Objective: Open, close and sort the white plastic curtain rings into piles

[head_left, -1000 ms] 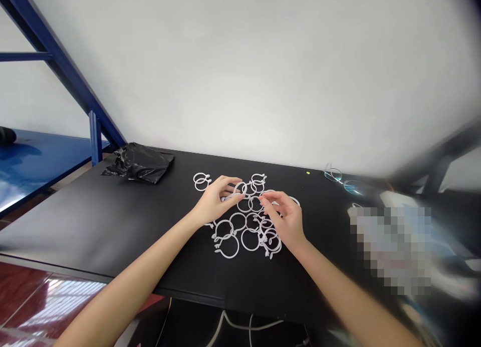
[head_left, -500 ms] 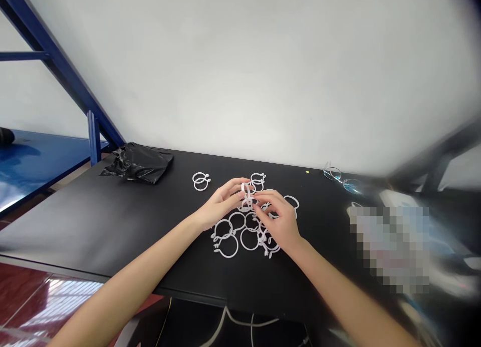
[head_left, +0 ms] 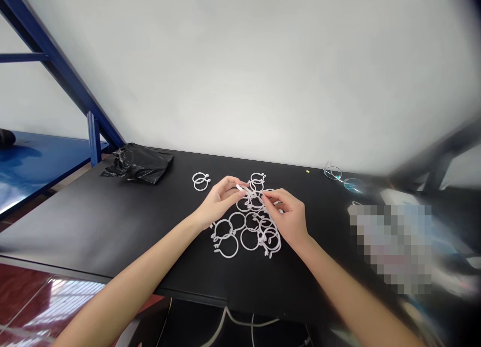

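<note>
Several white plastic rings lie in a loose pile on a black table. My left hand and my right hand meet just above the pile. Both pinch the same white ring between thumb and fingertips, lifted slightly off the table. A linked pair of rings lies apart to the left of my left hand. Another small cluster of rings sits just behind my fingers.
A crumpled black plastic bag lies at the table's back left. A pair of glasses rests at the back right. A blurred-out object is at the right. A blue metal frame and blue shelf stand left. Cables hang below the table's front edge.
My hands came together over the pile and picked up a white ring. It now sits lifted between both hands' fingertips, and my right hand has shifted slightly right.
</note>
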Motion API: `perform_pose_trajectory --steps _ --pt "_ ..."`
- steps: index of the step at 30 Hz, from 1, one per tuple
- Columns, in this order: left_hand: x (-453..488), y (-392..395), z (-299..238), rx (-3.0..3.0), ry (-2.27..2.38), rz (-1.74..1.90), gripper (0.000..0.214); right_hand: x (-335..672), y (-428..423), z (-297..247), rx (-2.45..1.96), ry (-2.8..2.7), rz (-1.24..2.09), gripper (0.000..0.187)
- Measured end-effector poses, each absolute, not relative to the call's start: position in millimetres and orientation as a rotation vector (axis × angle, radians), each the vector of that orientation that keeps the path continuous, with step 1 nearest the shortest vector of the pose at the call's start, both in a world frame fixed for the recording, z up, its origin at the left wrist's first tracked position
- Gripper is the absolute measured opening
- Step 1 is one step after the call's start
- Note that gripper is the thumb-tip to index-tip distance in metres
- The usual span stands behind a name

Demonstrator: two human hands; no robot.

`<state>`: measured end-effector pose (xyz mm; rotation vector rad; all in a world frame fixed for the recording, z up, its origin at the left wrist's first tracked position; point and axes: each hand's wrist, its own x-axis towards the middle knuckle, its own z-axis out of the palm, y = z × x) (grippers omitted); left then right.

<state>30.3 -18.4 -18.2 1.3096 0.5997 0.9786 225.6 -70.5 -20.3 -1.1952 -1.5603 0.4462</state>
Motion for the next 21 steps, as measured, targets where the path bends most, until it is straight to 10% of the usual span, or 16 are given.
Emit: perform_pose_trajectory --steps 21 --pt "27.5 -20.1 -14.2 1.284 0.633 0.811 0.02 224.2 -70.9 -15.8 -1.144 -1.629 0.285 0.017"
